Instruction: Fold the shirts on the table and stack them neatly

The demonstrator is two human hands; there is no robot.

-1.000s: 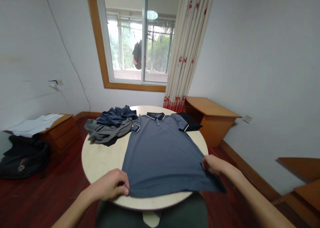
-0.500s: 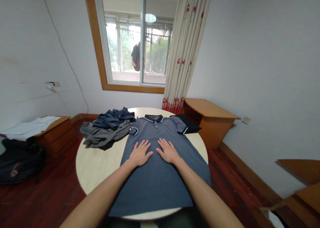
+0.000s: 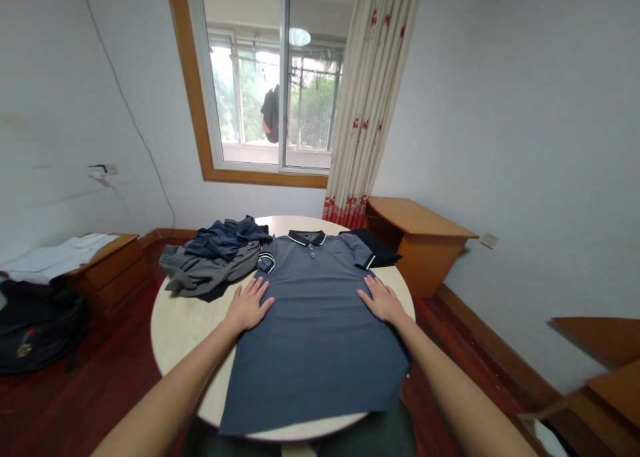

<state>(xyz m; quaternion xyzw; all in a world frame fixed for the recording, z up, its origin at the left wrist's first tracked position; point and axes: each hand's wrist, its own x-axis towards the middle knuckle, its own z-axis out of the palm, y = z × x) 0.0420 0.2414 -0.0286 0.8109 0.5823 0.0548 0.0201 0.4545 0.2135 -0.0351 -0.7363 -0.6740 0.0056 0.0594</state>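
Note:
A blue-grey polo shirt (image 3: 315,337) lies spread front side up on the round pale table (image 3: 173,330). Its black collar with a white edge points away from me, and its hem hangs slightly over the near rim. My left hand (image 3: 249,303) rests flat at the shirt's left side edge, fingers stretched out. On the opposite side edge, my right hand (image 3: 383,300) lies flat too, its fingers apart. Faint creases run across the cloth between the hands. Neither hand grips the fabric.
A crumpled pile of grey and navy clothes (image 3: 215,260) sits at the table's back left. Folded black cloth (image 3: 383,249) lies at the back right, near a wooden desk (image 3: 420,220). A black bag (image 3: 40,323) is on the floor at left.
Both hands have slid apart from the shirt's middle to its two side edges. The right side of the shirt has drawn inward, and light creases now cross its chest.

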